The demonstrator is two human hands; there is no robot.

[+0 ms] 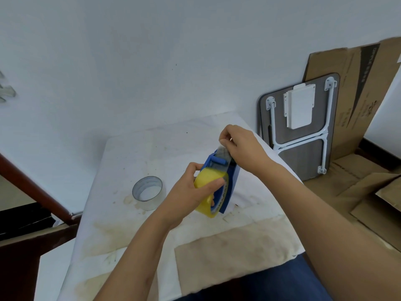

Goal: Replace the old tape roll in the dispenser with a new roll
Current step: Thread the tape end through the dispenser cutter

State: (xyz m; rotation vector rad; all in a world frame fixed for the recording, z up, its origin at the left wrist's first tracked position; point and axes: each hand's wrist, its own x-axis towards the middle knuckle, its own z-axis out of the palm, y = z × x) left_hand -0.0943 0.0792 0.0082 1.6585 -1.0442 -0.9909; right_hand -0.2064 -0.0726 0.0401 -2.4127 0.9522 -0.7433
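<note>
I see dispenser (225, 170) held above table, long axis tilted, cutter end up-away | left hand (191, 190) grasps yellow roll (208, 183) | right hand (240, 142) pinches tape end (222, 148) | stained white table (134, 148), white wall (152, 61)

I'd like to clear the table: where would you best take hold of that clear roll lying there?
The clear roll lies flat on the table, its hole facing up and nothing touching it. Probably come from above and pinch the ring's wall, one finger inside the hole, thumb outside. Both hands are busy: the left hand holds the yellow roll.
</note>
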